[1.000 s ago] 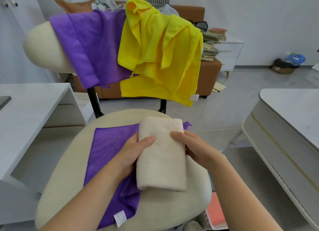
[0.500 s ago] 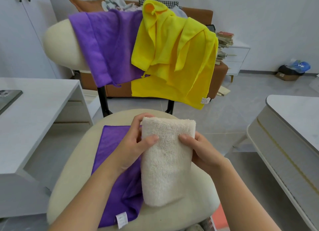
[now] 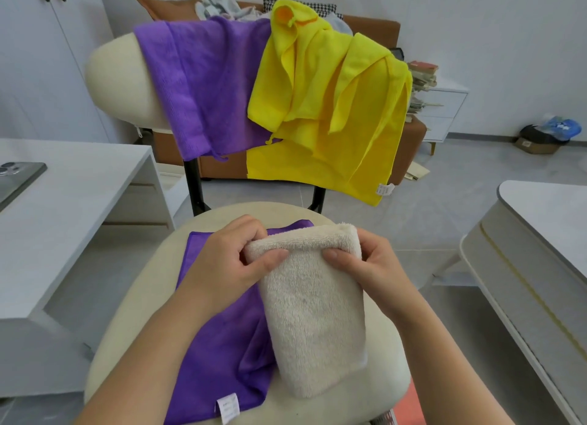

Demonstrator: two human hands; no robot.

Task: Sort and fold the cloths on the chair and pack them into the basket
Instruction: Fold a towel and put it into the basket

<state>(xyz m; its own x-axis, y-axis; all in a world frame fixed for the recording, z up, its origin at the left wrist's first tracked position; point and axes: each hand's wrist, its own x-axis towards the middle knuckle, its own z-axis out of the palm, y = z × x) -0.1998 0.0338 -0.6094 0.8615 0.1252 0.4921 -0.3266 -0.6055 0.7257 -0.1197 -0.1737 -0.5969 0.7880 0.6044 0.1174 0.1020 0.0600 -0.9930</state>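
Left hand (image 3: pixel 235 259) and right hand (image 3: pixel 368 266), fingers curled round its top edge, have tipped the folded beige towel (image 3: pixel 314 313) up off the chair seat (image 3: pixel 133 329), probably ready for the basket.

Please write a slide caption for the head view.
Left hand and right hand grip a folded beige towel over a purple cloth.

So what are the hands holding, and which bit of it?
The folded beige terry towel, pinched by its top edge: the left hand at the left corner, the right hand at the right.
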